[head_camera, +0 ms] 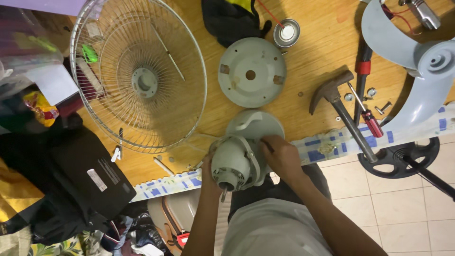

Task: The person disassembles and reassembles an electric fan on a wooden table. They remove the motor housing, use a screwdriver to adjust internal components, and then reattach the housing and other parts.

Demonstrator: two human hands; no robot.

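wooden boards (322, 42) make up the work surface, edged near the person by a strip of blue-checked cloth (327, 144), with pale floor tiles (403, 208) to the right and a heap of bags and clothes (52, 189) crowding the left. the fan motor (234, 163) sits at the near edge of the boards, just in front of the person, shaft pointing back towards them, probably so both hands can work on it close up. the left hand (208, 173) cups its near left side, fingers wrapped on the housing and seemingly steadying it. the right hand (282, 154) lies curled over the motor's right side, fingertips pressed at its rim; whether it pinches a small part there i cannot tell. a rounded grey cover (256, 124) lies just beyond the motor, touching or nearly so. farther off rests a round back plate (251, 72), and a wire guard (137, 76) lies flat at far left, both set apart as if to leave room. right of the motor a hammer (339, 106) and a red-handled screwdriver (367, 116) lie within reach among loose screws (372, 92), beside the grey fan blade (422, 71) and a black base (398, 159).
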